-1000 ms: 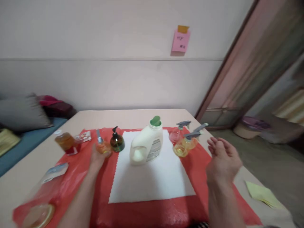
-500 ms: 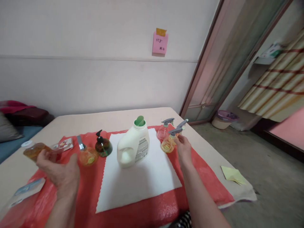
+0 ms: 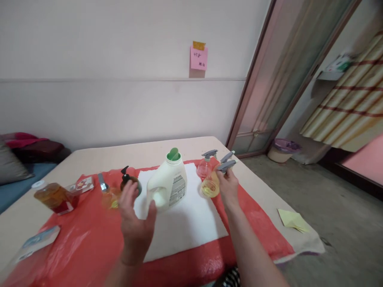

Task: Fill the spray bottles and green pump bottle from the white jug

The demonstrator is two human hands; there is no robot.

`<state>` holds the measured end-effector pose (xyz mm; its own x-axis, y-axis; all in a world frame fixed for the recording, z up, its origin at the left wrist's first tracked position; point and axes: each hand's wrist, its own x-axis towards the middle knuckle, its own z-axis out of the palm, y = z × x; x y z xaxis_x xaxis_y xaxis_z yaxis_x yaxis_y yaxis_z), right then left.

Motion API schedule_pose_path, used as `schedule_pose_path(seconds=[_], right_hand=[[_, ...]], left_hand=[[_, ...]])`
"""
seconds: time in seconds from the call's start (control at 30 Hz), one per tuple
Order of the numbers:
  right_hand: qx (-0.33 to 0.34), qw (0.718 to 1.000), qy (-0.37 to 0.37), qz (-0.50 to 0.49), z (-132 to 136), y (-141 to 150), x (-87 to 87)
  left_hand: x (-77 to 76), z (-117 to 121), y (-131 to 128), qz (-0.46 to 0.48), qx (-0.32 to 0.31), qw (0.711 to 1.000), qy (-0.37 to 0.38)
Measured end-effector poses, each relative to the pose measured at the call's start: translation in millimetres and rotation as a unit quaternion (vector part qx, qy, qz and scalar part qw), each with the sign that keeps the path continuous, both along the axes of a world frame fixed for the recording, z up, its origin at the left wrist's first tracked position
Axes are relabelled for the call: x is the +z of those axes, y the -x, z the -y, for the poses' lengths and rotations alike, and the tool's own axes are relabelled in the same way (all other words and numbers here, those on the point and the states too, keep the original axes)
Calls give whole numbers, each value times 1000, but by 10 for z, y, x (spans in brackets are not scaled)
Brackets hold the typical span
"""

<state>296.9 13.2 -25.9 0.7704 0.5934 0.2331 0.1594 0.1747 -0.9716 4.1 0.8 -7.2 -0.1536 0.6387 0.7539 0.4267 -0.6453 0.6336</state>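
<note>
My left hand (image 3: 136, 225), fingers spread and thumb apart, is in front of a white detergent jug (image 3: 166, 183) with a green spout and holds nothing. It partly covers a dark pump bottle (image 3: 124, 173) and an orange-tinted round bottle (image 3: 112, 195). My right hand (image 3: 229, 187) has its fingers closed around the neck of a yellow spray bottle (image 3: 210, 188) just below the grey trigger head. Behind that stands a pink spray bottle (image 3: 204, 169), with another grey sprayer head (image 3: 227, 156) partly hidden. At the left stands an amber bottle (image 3: 55, 197) with a white cap.
A white cloth (image 3: 188, 229) lies over a red plastic sheet (image 3: 86, 247) on the table. Flat packets (image 3: 37, 241) lie at the left, yellow notes (image 3: 293, 220) at the right. A pink note (image 3: 198, 58) is taped on the wall; a bin (image 3: 281, 151) stands on the floor.
My left hand has left the amber bottle, which now stands on the sheet, and moved right toward the jug. My right hand's grip on the yellow spray bottle has shifted slightly.
</note>
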Motion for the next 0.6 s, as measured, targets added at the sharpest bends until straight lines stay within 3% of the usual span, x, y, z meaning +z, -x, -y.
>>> schedule_pose_path(seconds=[0.13, 0.23, 0.4, 0.47, 0.53, 0.6], right_hand=[[39, 995, -66, -70, 259, 232, 406], [106, 966, -156, -175, 411, 531, 678], [241, 912, -199, -266, 583, 946, 878], [273, 901, -206, -267, 645, 985, 910], [296, 894, -222, -252, 707, 954, 943], [327, 885, -230, -238, 763, 892, 975]], left_hand=[[-35, 351, -368, -85, -99, 991, 0], [-110, 510, -601, -104, -163, 981, 5], [-174, 532, -708, -27, -134, 990, -18], [-131, 538, -672, 47, -161, 985, 38], [-56, 563, -634, 153, -272, 935, 166], [34, 597, -616, 257, -411, 813, 323]])
